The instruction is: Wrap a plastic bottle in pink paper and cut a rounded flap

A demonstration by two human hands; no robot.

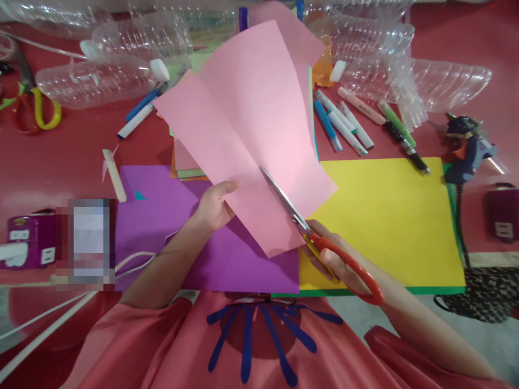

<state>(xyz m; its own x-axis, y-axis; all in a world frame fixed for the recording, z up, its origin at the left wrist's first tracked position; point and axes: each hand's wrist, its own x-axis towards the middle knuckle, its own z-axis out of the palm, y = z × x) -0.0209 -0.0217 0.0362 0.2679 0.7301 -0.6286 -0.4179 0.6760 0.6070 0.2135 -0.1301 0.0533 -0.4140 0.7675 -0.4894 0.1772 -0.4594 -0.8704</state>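
Observation:
My left hand (214, 206) grips the lower left edge of a large pink paper sheet (251, 124), holding it up above the table. My right hand (340, 265) is closed through the handles of red and yellow scissors (324, 243). Their blades (284, 200) lie across the pink sheet, cutting into it from the lower edge along a crease. Under the hands lie a purple sheet (170, 216) and a yellow sheet (389, 216).
Several clear plastic bottles (105, 78) lie along the far side. Markers (344, 121) are scattered at centre right, a glue gun (466, 148) rests at right, and other scissors (36, 105) at far left. Purple power strips (28, 243) sit at both edges.

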